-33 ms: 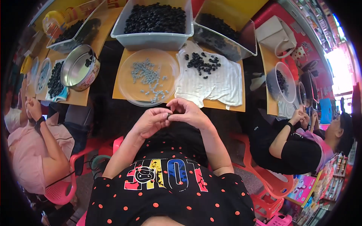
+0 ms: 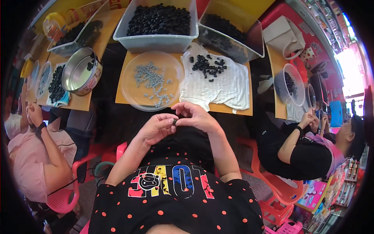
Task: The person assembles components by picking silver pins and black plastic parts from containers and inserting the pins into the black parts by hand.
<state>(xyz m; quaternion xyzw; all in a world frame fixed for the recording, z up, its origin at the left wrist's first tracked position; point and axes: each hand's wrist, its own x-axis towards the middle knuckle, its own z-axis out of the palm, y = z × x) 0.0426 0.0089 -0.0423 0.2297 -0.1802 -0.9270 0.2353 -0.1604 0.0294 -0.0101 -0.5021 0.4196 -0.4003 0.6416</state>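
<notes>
Seen from above, just below the clear round dish (image 2: 152, 80) of small silver parts, the person's two hands meet. The left hand (image 2: 156, 128) is loosely curled, thumb and forefinger closed on a small dark piece (image 2: 175, 122). The right hand (image 2: 196, 117) pinches the same piece from the other side. Right of the dish, loose black pieces (image 2: 207, 65) lie on a white cloth (image 2: 218, 84). A steady, close fingertip grip probably serves best here.

Bright daylight glares white at the right edge; colours are vivid, the centre sharp, fisheye bending and dark vignette at the rim.
</notes>
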